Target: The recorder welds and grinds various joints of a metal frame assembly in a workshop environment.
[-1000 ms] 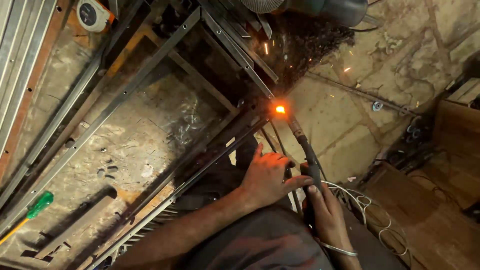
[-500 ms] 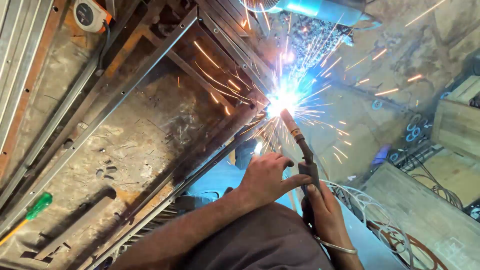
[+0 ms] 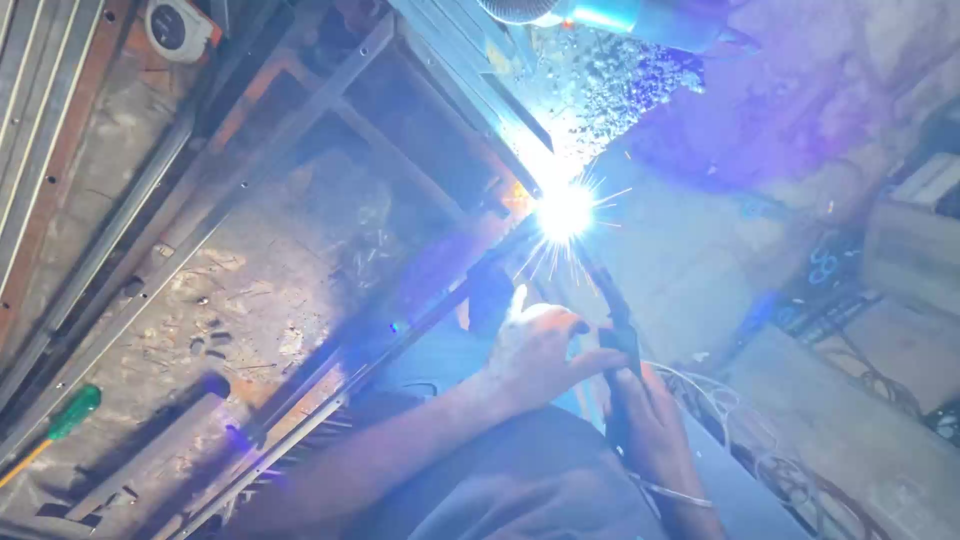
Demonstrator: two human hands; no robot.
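Welding electrode holder (image 3: 618,335) sits just right of centre, gripped from below by the right hand (image 3: 655,430), fingers wrapped around its handle. The left hand (image 3: 540,350) is curled loosely beside it at about 9 o'clock, fingertips touching the holder to steady it, not really clamped on anything.

The rod's long axis runs from the hands up toward 11 o'clock, tip pointing at the arc (image 3: 565,212), which is burning bright white-blue right on the joint where two bars of the steel frame (image 3: 300,110) meet. So the weld at this corner looks to be mid-run: arc lit, sparks flying, no way to see a finished bead through the glare. How many of the other joints are done, I can't tell from here.

Around it: a green-handled screwdriver (image 3: 60,420) lies at 8 o'clock on the dusty concrete floor (image 3: 250,300), well apart from the hands. A tape measure (image 3: 178,25) sits at the top left near 11 o'clock. White cable (image 3: 740,420) loops at 4 o'clock just beside the right wrist.
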